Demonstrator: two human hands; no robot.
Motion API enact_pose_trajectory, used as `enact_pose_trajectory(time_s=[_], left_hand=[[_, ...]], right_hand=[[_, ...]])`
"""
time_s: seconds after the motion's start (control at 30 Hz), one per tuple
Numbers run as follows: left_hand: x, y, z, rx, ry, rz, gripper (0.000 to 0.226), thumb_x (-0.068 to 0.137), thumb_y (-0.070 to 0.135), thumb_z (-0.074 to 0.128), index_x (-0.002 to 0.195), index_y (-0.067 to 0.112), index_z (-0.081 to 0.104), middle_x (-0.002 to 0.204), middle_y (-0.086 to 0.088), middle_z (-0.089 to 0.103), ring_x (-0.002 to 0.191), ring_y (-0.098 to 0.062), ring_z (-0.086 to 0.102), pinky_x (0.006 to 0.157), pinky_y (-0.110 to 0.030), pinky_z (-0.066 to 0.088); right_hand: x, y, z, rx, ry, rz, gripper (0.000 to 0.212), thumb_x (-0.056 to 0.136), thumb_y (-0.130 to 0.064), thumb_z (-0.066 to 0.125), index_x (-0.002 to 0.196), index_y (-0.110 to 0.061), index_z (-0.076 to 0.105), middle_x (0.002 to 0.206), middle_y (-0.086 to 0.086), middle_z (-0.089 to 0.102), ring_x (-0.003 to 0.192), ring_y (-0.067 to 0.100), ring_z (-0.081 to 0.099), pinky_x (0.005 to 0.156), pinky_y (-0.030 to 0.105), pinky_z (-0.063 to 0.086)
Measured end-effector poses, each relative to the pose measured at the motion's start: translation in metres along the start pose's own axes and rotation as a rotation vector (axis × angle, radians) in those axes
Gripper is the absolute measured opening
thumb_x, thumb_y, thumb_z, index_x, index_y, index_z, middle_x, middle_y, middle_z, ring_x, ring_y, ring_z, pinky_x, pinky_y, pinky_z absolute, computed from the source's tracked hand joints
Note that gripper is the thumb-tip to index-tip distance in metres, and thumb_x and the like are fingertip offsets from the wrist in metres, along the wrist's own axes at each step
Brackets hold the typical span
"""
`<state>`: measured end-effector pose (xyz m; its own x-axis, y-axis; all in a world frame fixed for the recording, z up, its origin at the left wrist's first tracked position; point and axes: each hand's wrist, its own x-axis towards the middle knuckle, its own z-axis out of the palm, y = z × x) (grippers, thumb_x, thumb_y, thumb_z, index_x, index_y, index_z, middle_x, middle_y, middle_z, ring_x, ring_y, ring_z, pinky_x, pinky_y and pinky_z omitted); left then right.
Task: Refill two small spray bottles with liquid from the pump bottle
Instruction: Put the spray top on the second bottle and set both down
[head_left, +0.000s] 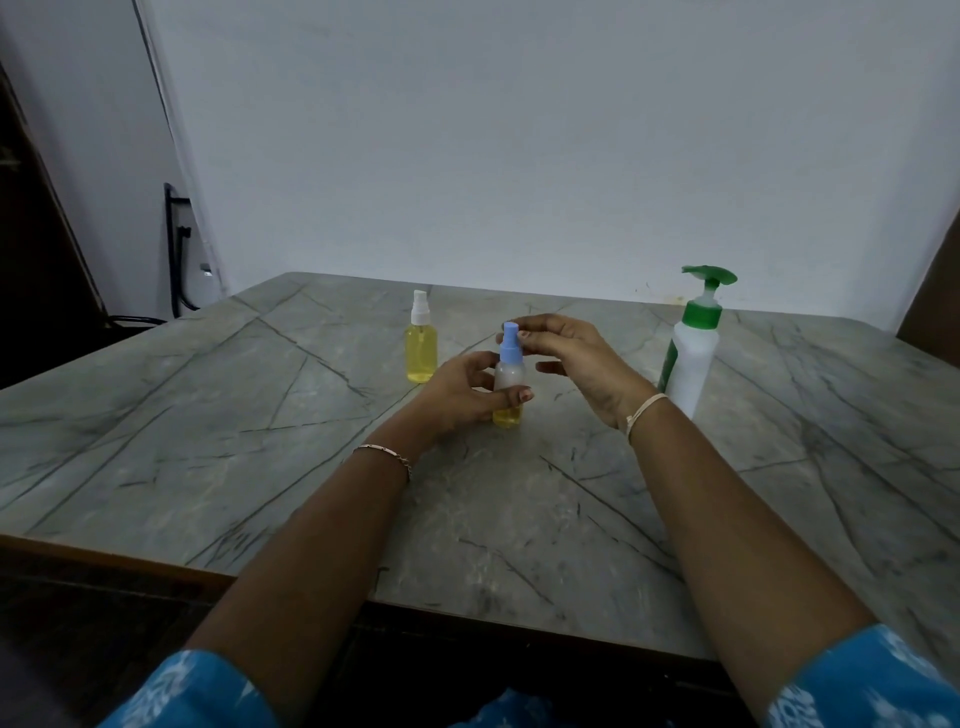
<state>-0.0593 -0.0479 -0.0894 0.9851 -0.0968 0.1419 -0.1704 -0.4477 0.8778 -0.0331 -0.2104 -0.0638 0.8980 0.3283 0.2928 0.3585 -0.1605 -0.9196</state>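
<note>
A small spray bottle with a blue cap (510, 375) stands on the table, a little yellow liquid at its bottom. My left hand (462, 397) wraps around its body. My right hand (571, 358) hovers beside it, fingertips touching the blue cap's top. A second small spray bottle with a white cap (421, 340), nearly full of yellow liquid, stands upright behind and to the left, untouched. The white pump bottle with a green pump head (693, 345) stands upright to the right of my right wrist.
The grey marble-patterned table (260, 441) reaches to a pale wall at the back. A dark chair frame (176, 249) stands off the table's far left corner. The table's front edge runs just below my forearms.
</note>
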Motion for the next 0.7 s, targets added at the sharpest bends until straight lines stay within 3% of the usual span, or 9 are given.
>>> enact_pose_trajectory(time_s=[0.2,0.3,0.4,0.5,0.63,0.7], left_hand=[[-0.0003,-0.0021,-0.0005,-0.004,-0.007,0.0,0.08,0.07,0.041,0.077,0.138,0.016,0.043,0.124,-0.006,0.061,0.107,-0.021,0.061,0.092,-0.041,0.053],[0.0005,-0.0019,0.0001,-0.006,-0.01,-0.004,0.077,0.073,0.038,0.076,0.138,0.015,0.042,0.124,-0.006,0.06,0.108,-0.021,0.06,0.092,-0.039,0.053],[0.0019,-0.0022,0.0,-0.008,-0.013,-0.008,0.078,0.073,0.038,0.076,0.139,0.015,0.041,0.127,-0.006,0.058,0.11,-0.021,0.059,0.091,-0.036,0.053],[0.0022,-0.0032,-0.0011,-0.008,-0.014,-0.011,0.081,0.07,0.042,0.078,0.138,0.018,0.043,0.125,-0.005,0.06,0.109,-0.021,0.06,0.092,-0.038,0.054],[-0.0002,-0.0031,0.0001,-0.028,0.001,0.009,0.071,0.073,0.036,0.078,0.134,0.017,0.047,0.119,-0.003,0.06,0.106,-0.017,0.059,0.092,-0.037,0.053],[-0.0002,-0.0031,0.0002,-0.026,0.002,0.007,0.071,0.075,0.033,0.077,0.135,0.014,0.045,0.121,-0.005,0.06,0.106,-0.018,0.059,0.092,-0.036,0.053]], right_hand=[[-0.0005,0.0002,0.0015,0.011,0.071,-0.035,0.015,0.095,-0.021,0.06,0.107,-0.018,0.068,0.099,-0.003,0.069,0.091,0.01,0.064,0.075,0.017,0.048],[-0.0012,0.0024,-0.0034,0.019,0.052,-0.02,0.013,0.096,-0.026,0.059,0.104,-0.023,0.069,0.101,-0.006,0.069,0.096,0.011,0.062,0.081,0.023,0.048],[-0.0009,0.0036,-0.0048,-0.024,-0.075,-0.02,0.023,0.094,-0.021,0.062,0.116,-0.02,0.067,0.113,-0.006,0.07,0.107,0.008,0.063,0.085,0.02,0.049],[-0.0006,0.0037,-0.0026,-0.003,-0.064,-0.049,0.023,0.088,-0.012,0.069,0.109,-0.022,0.067,0.105,-0.006,0.072,0.101,0.006,0.067,0.093,0.022,0.051],[-0.0019,0.003,-0.0025,-0.005,0.057,-0.12,0.02,0.08,-0.011,0.078,0.097,-0.014,0.068,0.078,-0.004,0.066,0.067,-0.002,0.061,0.071,0.014,0.052],[-0.0022,0.0038,-0.0044,-0.024,0.074,-0.126,0.019,0.082,-0.015,0.076,0.099,-0.016,0.069,0.077,-0.005,0.062,0.068,0.001,0.056,0.068,0.014,0.05]])
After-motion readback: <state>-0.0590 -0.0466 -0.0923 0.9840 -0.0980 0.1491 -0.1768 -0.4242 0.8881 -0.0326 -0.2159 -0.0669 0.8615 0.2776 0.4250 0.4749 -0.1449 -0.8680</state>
